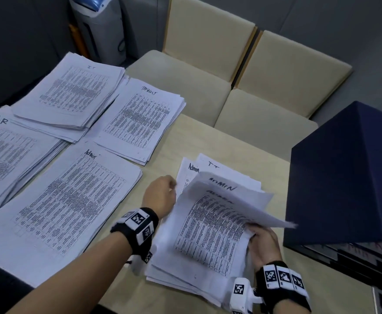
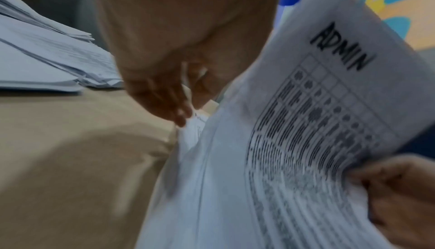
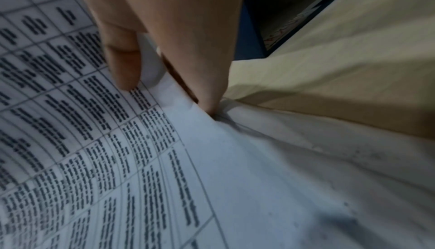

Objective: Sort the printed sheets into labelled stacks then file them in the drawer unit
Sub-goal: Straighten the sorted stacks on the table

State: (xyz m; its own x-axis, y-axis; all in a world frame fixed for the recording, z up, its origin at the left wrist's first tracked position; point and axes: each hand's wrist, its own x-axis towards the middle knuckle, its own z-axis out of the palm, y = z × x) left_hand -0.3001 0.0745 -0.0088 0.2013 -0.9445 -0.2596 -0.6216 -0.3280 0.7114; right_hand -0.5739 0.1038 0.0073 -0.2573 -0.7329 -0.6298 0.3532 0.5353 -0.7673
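My right hand pinches the lifted ADMIN sheets at their right edge, thumb on the print and fingers beneath. My left hand, at nine o'clock of those sheets, has its fingers curled behind their left edge; whether this grip is clamped on paper I cannot tell. The sheets arch above the unsorted pile on the tabletop. Labelled stacks lie from nine to eleven o'clock: Admin stack, HR stack, IT stack. The drawer unit stands at three o'clock.
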